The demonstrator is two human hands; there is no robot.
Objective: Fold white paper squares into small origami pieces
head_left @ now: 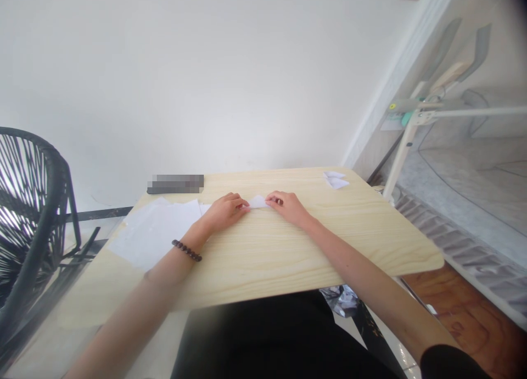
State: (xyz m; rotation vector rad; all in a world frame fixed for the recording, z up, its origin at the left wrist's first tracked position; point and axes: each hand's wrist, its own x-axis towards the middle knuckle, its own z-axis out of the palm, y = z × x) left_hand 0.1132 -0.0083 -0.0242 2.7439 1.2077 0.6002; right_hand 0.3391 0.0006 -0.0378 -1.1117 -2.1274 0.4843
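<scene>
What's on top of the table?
White sheets, a dark pixelated item, folded papers, and a small paper between the left hand and right hand. The hands partly cover it; anything under the sheets is hidden.

White on the small paper (258, 202), white again on the loose sheets (144, 233) and the folded pieces (336, 182), the tabletop (263, 258) pale yellow, streaked with wood grain! Dark brown goes to the beaded bracelet (186, 250), black to the sleeve (447, 362), whitish grey to the wall (230, 77), dark grey to the chair (55, 187), and reddish-brown grain across the wooden floor (465, 302).
</scene>
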